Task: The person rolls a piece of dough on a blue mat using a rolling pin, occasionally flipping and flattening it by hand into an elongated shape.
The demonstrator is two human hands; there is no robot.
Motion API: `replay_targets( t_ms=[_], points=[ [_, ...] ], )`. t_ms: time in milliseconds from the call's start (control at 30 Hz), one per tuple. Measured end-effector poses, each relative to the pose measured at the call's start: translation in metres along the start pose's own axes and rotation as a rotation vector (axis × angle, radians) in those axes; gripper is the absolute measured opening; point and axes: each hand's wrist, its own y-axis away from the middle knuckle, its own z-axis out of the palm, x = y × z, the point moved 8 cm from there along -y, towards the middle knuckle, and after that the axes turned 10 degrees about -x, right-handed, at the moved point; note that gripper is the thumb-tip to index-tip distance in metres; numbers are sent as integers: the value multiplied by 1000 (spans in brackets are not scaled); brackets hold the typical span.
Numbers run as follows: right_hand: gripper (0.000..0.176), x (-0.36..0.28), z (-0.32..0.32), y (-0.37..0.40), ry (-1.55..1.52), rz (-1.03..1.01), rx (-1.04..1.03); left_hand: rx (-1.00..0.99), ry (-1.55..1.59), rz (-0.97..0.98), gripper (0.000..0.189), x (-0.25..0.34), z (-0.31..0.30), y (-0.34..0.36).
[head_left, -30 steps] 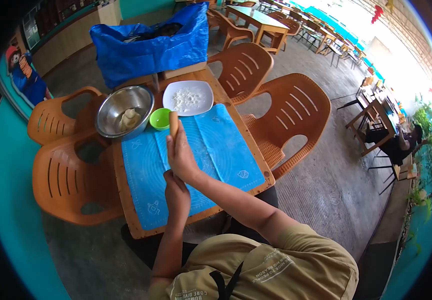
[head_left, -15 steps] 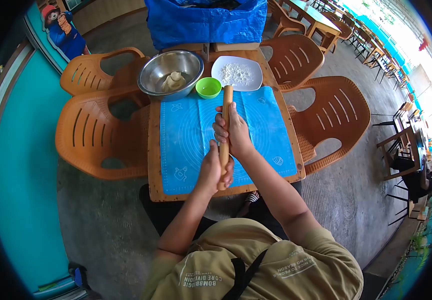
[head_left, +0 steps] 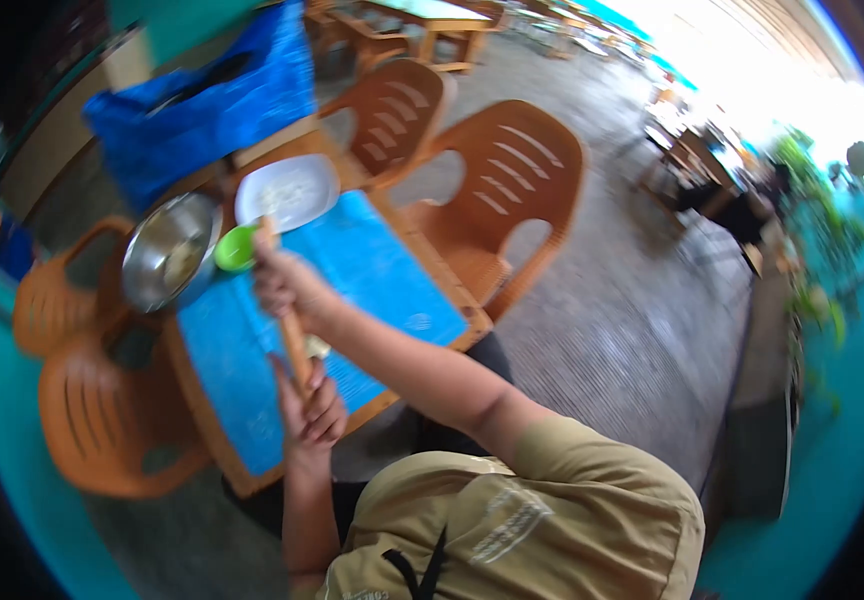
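Note:
A wooden rolling pin [head_left: 296,345] is held in both hands, slanting above the blue baking mat [head_left: 382,275]. My right hand [head_left: 290,287] wraps around its upper part, and my left hand [head_left: 314,412] closes on the lower end. Beside the pin, a small pale lump [head_left: 316,347] shows on the mat, partly hidden and blurred. Just beyond my right hand stands a small green bowl [head_left: 235,250]. Behind it, a white plate [head_left: 324,190] carries white powder [head_left: 285,193]. A steel mixing bowl [head_left: 144,262] at the left contains a pale dough lump [head_left: 184,262].
The mat lies on a wooden table [head_left: 197,405]. A large blue bag [head_left: 242,100] stands at the table's far end. Orange chairs flank both sides, one at the right [head_left: 492,200] and another at the left [head_left: 117,420]. More tables and plants appear farther right.
My view has swung to the right and tilted, so the table and its things sit farther left. Both hands still grip the rolling pin. The pale lump now shows beside it.

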Motion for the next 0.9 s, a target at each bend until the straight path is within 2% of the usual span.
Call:
replay_targets(
  t_ms=[33, 67, 100, 200, 233, 267, 300, 333, 367, 400, 467, 500, 533, 567, 600, 633, 667, 700, 733, 767, 800, 833, 867, 900],
  points=[
    [50, 1, 7, 3, -62, 25, 36, 184, -148, 30, 72, 4, 2, -1],
    [52, 5, 7, 5, -17, 79, 72, 422, -282, 85, 73, 14, -1, 1],
    [52, 10, 8, 6, 124, 42, 71, 720, -393, 138, 74, 29, -5, 7],
    [50, 28, 1, 17, 722, -90, 181, 1101, -842, 355, 82, 58, -3, 9],
    [54, 25, -1, 22, 942, -186, 249, 988, -1094, 193, 87, 68, -13, 15],
    [59, 19, 1, 27, 1159, -281, 315, 980, -1099, 185, 87, 69, -32, 10],
    [59, 9, 6, 35, 1158, -286, 321, 948, -1170, 423, 85, 77, -40, 7],
    [63, 6, 13, 44, 1174, -128, 267, 908, -1228, 663, 85, 78, -11, -5],
    [69, 9, 16, 51, 1185, 34, 212, 739, -1130, 593, 78, 70, 12, -18],
    [69, 14, 11, 54, 1184, 34, 221, 737, -1128, 585, 78, 82, 11, -14],
    [74, 25, 1, 58, 1546, 97, 250, 636, -1086, 533, 69, 116, 1, -12],
    [60, 22, 13, 63, 1558, 191, 210, 666, -1050, 543, 63, 125, 9, -17],
    [60, 25, 12, 64, 1560, 189, 210, 867, -874, 566, 42, 127, 13, -13],
    [55, 27, 23, 64, 1660, 45, 155, 768, -901, 579, 40, 136, 20, -14],
    [52, 31, 33, 64, 1754, -103, 101, 668, -928, 587, 49, 145, 27, -15],
    [52, 36, 42, 61, 1767, -231, -5, 743, -912, 624, 54, 141, 50, -18],
    [52, 36, 36, 59, 1768, -235, 2, 817, -893, 661, 62, 135, 70, -24],
    [52, 30, 42, 59, 1731, -153, -62, 794, -737, 829, 59, 139, 66, -24],
    [52, 30, 45, 60, 1690, -69, -127, 796, -733, 827, 59, 142, 64, -20],
    [54, 37, 32, 53, 1554, -129, -199, 668, -759, 761, 59, 144, 67, -21],
    [54, 27, 38, 56, 1557, -128, -201, 539, -782, 695, 58, 146, 70, -22],
    [53, 34, 34, 63, 1186, 297, -292, 441, -741, 696, 56, 149, 64, -20],
    [54, 49, 37, 82, 779, 685, -362, 437, -739, 698, 56, 155, 57, -16],
    [54, 53, 47, 92, 491, 725, -463, 66, -614, 575, 54, 146, 71, -32]
  ],
)
